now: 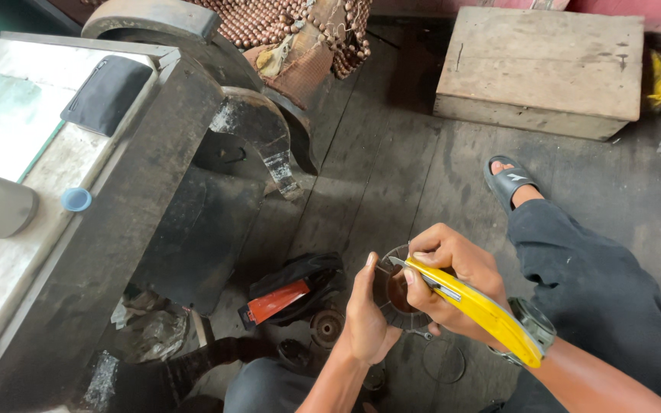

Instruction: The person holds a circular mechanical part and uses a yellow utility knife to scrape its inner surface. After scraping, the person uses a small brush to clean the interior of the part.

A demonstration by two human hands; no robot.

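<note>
above the dark plank floor (392, 153), near the knees: left hand (365, 313) cups a round metal part (393, 294) by its rim; right hand (449, 279) grips a yellow utility knife (483, 310), blade at the rim. the part looks rigid, fairly light, greasy; the rim seems the best hold.

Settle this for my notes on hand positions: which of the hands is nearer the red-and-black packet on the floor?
Left. The left hand sits just right of the red-and-black packet, cupping the round dark part. The right hand, gripping the yellow knife, lies farther right.
</note>
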